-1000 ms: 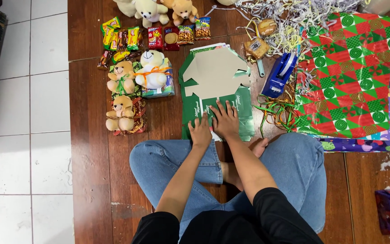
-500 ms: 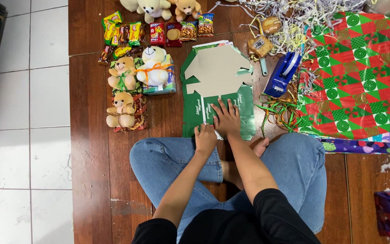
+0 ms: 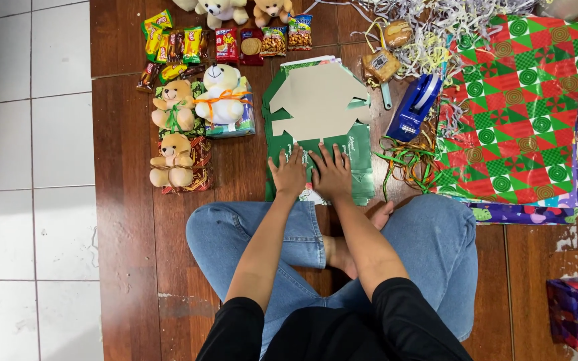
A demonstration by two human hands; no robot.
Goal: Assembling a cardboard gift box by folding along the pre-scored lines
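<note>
From the head camera I see my left hand [image 3: 290,175] and right hand [image 3: 332,174] side by side, fingers spread flat, pressing the near end of a flattened green cardboard box [image 3: 319,127] on the wooden floor [image 3: 122,134], gripping nothing. Teddy bears [image 3: 199,107] sit left; a blue tape dispenser [image 3: 415,105] and wrapping paper [image 3: 516,100] lie right.

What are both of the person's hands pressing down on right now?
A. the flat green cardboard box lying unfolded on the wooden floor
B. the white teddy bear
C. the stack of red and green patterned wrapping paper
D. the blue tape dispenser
A: the left hand and right hand lie flat, side by side, on the near end of the flat green cardboard box.
</note>
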